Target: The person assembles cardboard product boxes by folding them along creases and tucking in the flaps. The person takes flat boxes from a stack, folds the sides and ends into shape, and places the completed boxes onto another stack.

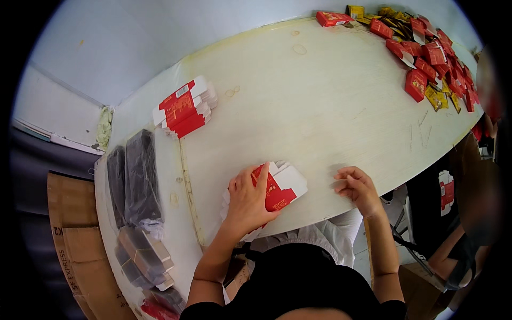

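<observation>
In front of me at the table's near edge lies a stack of flat red-and-white folding cartons (277, 193), with white flaps fanned out to the right. My left hand (246, 200) grips the stack from above; its index finger stretches over the top carton and its thumb presses near the front edge. Part of the stack is hidden under the palm. To the right of the cartons, my right hand (356, 189) hovers by the table edge, fingers loosely bent and apart, with nothing seen in them.
Another stack of flat cartons (184, 109) sits further left. At the far right, folded red boxes (416, 85) pile up with yellow sachets (437, 98). Dark plastic-wrapped bundles (141, 178) line the left side, beside brown cardboard (80, 240). A person sits at right, a carton (447, 192) near them.
</observation>
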`<state>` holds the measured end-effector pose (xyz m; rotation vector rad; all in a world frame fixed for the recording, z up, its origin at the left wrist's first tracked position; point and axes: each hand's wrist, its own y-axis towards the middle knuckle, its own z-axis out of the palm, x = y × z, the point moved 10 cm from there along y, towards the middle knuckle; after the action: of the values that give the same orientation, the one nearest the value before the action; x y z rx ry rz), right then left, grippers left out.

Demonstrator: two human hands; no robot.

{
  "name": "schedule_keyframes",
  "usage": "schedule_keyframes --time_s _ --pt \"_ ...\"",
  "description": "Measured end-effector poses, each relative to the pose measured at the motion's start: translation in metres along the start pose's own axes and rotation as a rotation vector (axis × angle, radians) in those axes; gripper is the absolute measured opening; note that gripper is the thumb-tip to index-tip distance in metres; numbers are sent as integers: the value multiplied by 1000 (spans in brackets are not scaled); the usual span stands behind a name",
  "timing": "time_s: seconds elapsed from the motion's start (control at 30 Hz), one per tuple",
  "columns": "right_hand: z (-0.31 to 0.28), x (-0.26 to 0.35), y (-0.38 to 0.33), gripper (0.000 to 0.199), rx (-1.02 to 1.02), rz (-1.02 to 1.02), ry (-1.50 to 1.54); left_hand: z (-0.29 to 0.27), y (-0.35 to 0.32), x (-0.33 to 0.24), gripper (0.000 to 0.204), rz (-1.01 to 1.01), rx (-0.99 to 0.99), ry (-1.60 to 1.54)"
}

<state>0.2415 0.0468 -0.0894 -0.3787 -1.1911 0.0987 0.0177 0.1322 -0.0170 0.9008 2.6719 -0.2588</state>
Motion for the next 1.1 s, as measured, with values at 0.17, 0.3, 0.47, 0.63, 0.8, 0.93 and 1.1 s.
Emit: schedule_keyframes --time_s 0.17,0.3,0.47,0.63,0.8,0.93,1.1 --pt "73 20 -5 40 -15 -199 -737 3 0 -5 100 56 -105 -26" --pt "100 30 -12 43 -95 -453 -1020 1 -3 -8 98 80 -145 -3" --pt "109 49 -27 44 -191 -518 -1029 -20 -7 -21 93 89 -277 53" --pt "84 37 -21 17 -95 -279 -383 -39 -13 -47 97 163 -354 35" --pt "82 52 -35 3 -98 -260 -258 -39 -19 -63 94 202 -441 -37" --pt "71 45 -38 13 -105 -253 -90 -36 -27 -80 88 344 -469 -60" --pt "86 20 -44 35 -150 -496 -8 -31 -28 -99 62 409 -480 -98"
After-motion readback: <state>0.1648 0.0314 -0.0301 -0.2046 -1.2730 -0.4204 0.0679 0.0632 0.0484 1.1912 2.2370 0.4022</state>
